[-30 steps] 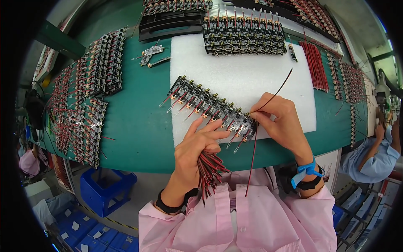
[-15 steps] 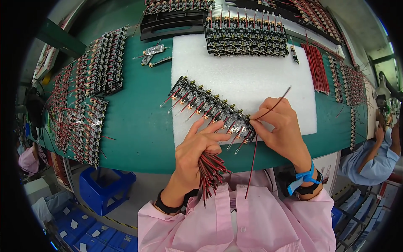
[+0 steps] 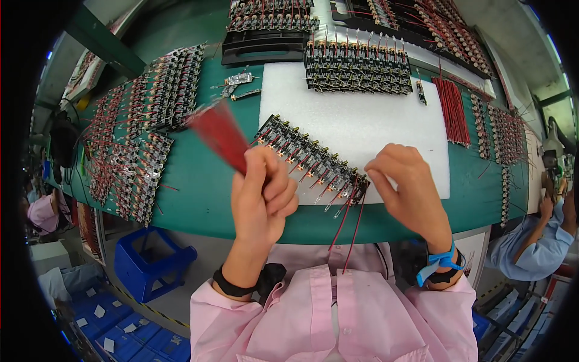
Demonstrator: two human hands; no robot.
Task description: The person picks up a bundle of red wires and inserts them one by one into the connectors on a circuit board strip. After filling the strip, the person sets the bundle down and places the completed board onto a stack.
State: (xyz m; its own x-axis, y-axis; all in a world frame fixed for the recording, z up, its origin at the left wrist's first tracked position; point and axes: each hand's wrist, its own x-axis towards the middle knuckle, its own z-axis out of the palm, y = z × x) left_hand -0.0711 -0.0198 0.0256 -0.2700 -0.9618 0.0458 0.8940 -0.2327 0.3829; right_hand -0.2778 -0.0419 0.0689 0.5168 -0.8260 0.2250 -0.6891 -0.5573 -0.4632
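Note:
My left hand (image 3: 260,196) is raised over the near left part of the work, its fingers wrapped round a bundle of red wires (image 3: 220,136). Motion smears the bundle's upper end. A strip of joined circuit boards (image 3: 313,158) lies slanted on the white foam sheet (image 3: 356,114), short red leads and small clear bulbs along its near side. Two long red wires (image 3: 353,232) hang from its right end toward my shirt. Beside that end is my right hand (image 3: 410,184), thumb and forefinger drawn together; whatever is between the tips is too small to tell.
More board panels (image 3: 359,66) stand at the foam's far edge, with a black tray (image 3: 265,48) behind. Wired boards (image 3: 136,139) cover the table's left. Loose red wires (image 3: 451,111) lie at right. A blue stool (image 3: 151,262) stands below; a co-worker (image 3: 534,235) sits at right.
My left hand has left the boards and risen, swinging the wire bundle from hanging down to pointing up. A second long wire now hangs at the strip's right end, and none sticks up from my right hand.

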